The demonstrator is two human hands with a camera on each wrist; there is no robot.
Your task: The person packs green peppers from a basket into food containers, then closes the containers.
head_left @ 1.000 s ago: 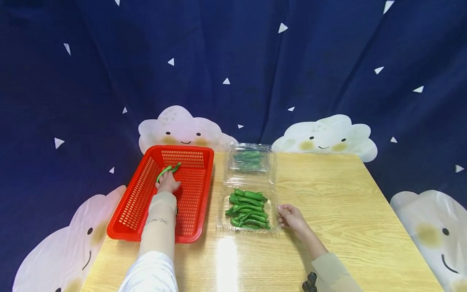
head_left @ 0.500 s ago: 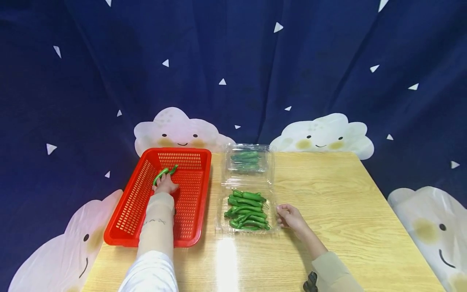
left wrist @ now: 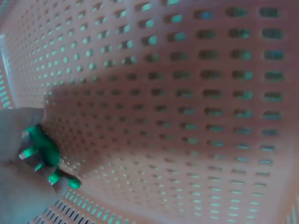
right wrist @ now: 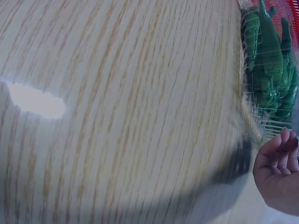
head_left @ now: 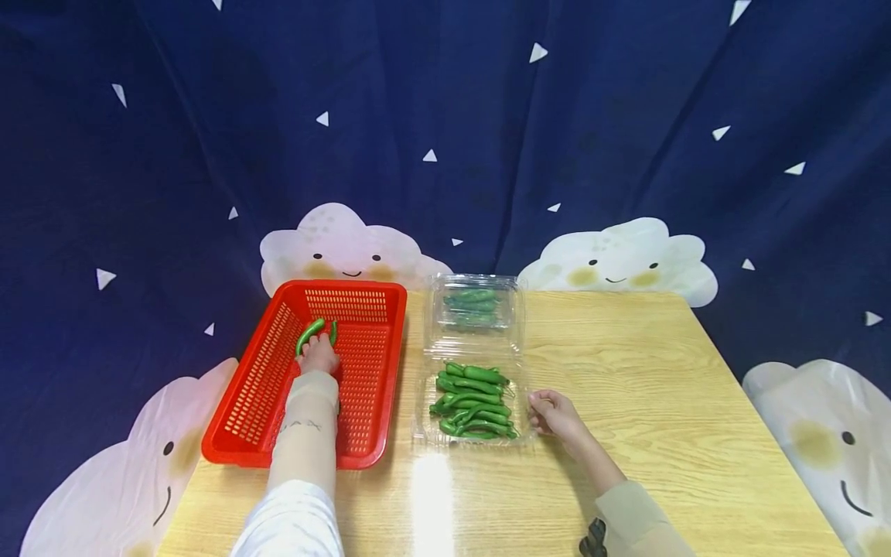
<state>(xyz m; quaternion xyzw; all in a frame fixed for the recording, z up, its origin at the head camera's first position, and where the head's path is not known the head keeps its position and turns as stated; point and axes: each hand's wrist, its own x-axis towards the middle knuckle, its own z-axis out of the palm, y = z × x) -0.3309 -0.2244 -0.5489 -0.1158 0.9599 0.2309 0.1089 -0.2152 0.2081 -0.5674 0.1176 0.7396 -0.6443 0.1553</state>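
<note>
My left hand (head_left: pixel 319 354) is down inside the red basket (head_left: pixel 396 348), with its fingers curled at green chili peppers. One curved green pepper (head_left: pixel 309 334) shows beyond the fingers, and the tip of another pepper (head_left: pixel 333 333) pokes up to their right. In the left wrist view, green pepper (left wrist: pixel 45 145) lies between thumb and fingers. My right hand (head_left: pixel 554 415) pinches the right edge of a clear plastic clamshell box (head_left: pixel 421 418). The box's near half bears several green peppers (head_left: pixel 475 401) lying side by side. In the right wrist view, curled fingers (right wrist: pixel 275 151) meet the box corner.
The clamshell's clear lid (head_left: pixel 473 282) is folded back on the far side, with green showing through it. Basket and box stand side by side on a wooden table (head_left: pixel 626 363). A dark blue curtain (head_left: pixel 390 100) with clouds hangs behind the table.
My left hand has shifted slightly within the basket, its fingers closing in, and the peppers there have turned and moved a little. My right hand stays at the box edge.
</note>
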